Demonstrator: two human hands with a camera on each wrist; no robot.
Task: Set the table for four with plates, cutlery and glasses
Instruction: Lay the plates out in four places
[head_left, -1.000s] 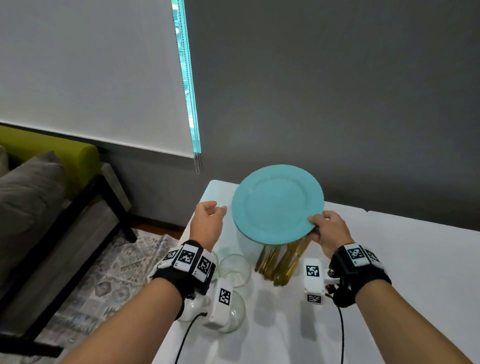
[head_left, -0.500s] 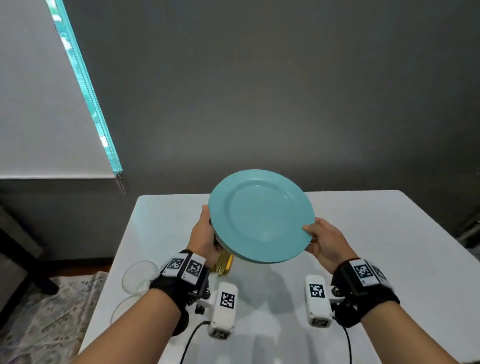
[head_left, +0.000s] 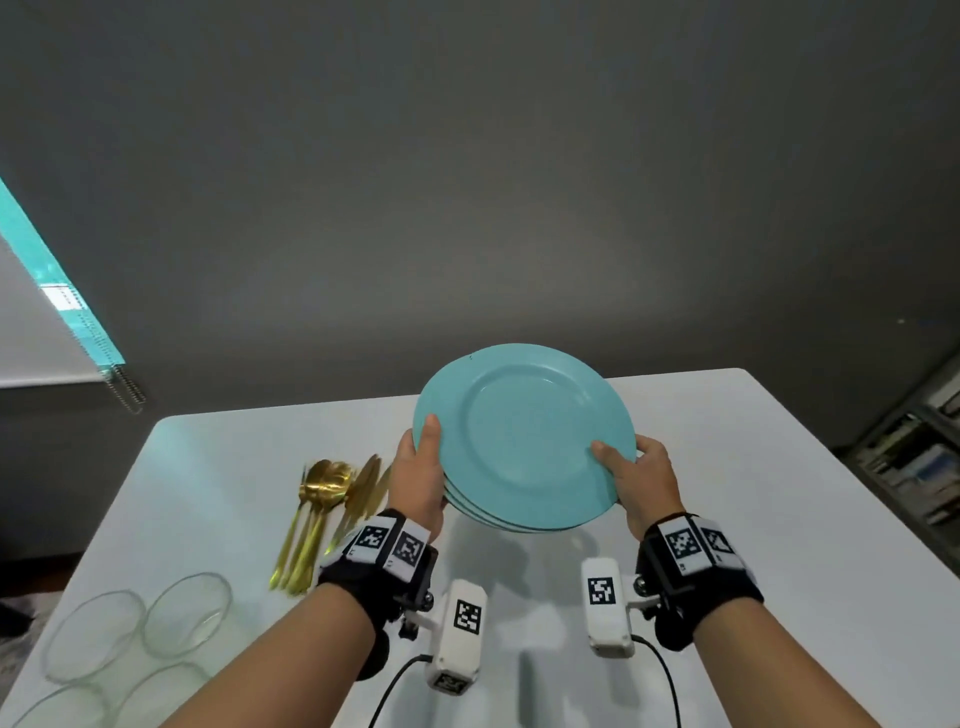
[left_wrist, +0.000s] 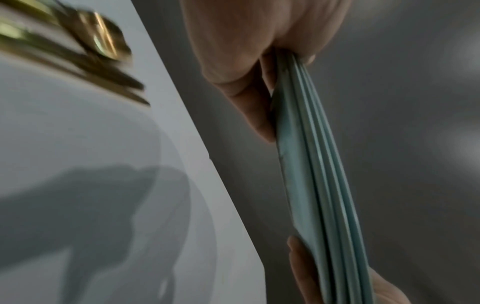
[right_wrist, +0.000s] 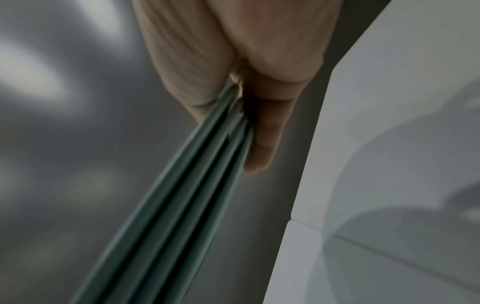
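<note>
White table (head_left: 753, 519) under a plain grey wall, with clear glasses (head_left: 140, 629) nearest and gold cutlery (head_left: 322, 519) just left of the left hand (head_left: 415, 488). Both that one and the right hand (head_left: 644, 483) are clamped on the teal plate stack (head_left: 524, 441), thumbs on top, fingers underneath, held above the table. I'd keep it level and peel off one plate per seat so nothing slides out the far side.

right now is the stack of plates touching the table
Apart. In the head view both hands, left hand and right hand, hold the plate stack above the table, its shadow lying separately below.
</note>
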